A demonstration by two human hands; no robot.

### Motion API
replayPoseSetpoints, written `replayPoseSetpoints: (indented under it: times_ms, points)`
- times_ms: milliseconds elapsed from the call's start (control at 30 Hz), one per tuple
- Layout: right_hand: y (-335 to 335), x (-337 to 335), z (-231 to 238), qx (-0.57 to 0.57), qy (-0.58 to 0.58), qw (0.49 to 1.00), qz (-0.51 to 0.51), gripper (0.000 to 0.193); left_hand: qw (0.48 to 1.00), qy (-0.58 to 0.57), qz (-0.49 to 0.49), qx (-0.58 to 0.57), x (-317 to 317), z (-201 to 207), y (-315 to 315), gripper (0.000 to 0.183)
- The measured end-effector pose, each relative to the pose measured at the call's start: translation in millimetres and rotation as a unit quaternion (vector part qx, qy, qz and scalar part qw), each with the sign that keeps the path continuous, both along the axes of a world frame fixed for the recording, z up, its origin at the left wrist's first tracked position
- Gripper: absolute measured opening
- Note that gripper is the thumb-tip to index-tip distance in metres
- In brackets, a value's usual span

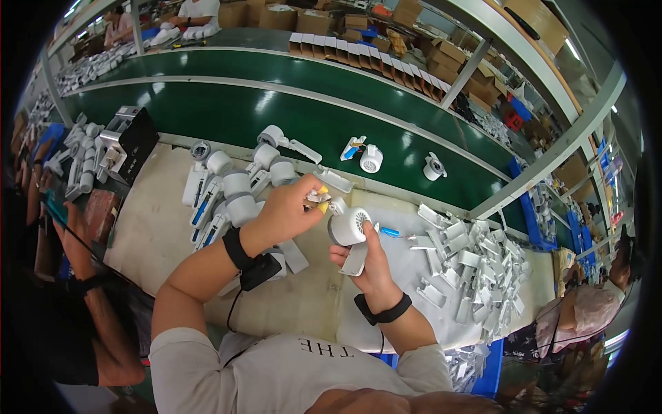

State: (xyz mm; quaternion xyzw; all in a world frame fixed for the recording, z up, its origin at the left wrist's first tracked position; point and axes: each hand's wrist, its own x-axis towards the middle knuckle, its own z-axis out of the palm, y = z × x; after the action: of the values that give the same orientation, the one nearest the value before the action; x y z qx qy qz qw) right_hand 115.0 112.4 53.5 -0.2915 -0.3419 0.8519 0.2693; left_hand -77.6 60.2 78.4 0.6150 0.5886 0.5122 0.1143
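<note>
Central white fan (343, 230) is grasped by right hand (376, 265), grille (361, 219) rightward, axis near-upright; piece (318, 198) pinched by left hand (288, 208) is half-obscured.

A green conveyor (227, 103) stretches past white framing (545, 150), probably a tube light (572, 49) beyond.

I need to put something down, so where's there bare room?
Bare: left tabletop, in front of the black machine, beside the white housings; also green surface behind those housings. Crowded: right tabletop, under loose white parts.
</note>
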Motion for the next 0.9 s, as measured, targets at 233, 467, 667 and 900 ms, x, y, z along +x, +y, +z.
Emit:
replayPoseSetpoints:
  times_ms: [233, 467, 667, 900]
  points:
    - [1, -3, -6, -0.009, 0.000, 0.999, -0.035, 0.055, 0.993, -0.061, -0.029, -0.093, 1, 3, -3, 0.025]
    - [3, -47, 3, -0.011, 0.048, 0.998, -0.030, 0.052, 0.999, -0.023, 0.044, -0.010, 3, -10, -24, 0.026]
    - [-4, -95, 13, -0.034, 0.021, 0.984, 0.175, 0.051, 0.831, -0.556, 0.015, -0.012, -56, -6, -68, 0.020]
    - [-28, -130, 19, -0.009, -0.031, 0.978, 0.206, 0.052, 0.813, -0.578, 0.058, 0.044, -77, -23, -106, 0.022]
